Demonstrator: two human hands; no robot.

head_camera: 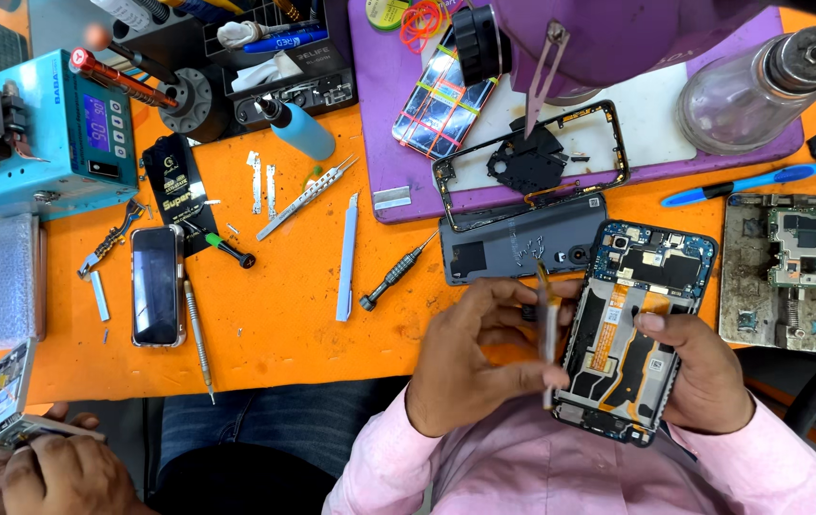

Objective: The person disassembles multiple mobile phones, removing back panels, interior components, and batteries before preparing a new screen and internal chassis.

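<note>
My right hand (708, 377) grips an opened smartphone (637, 329) with its back cover off, showing the circuit board and orange flex cables. It is held tilted over the near table edge. My left hand (470, 358) pinches a thin flat strip-like part (548, 329) upright beside the phone's left side. A grey back cover (494, 253) lies on the orange table just beyond my left hand, and a black phone frame (532, 162) rests on a purple mat (384, 95).
A black screwdriver (398, 274), a pale blue pry tool (346, 257), tweezers (305, 198) and a dark phone (157, 284) lie on the orange table (275, 324). A blue machine (46, 133) stands far left, a glass bottle (756, 86) and board holder (787, 272) right. Another person's hands (41, 472) work bottom left.
</note>
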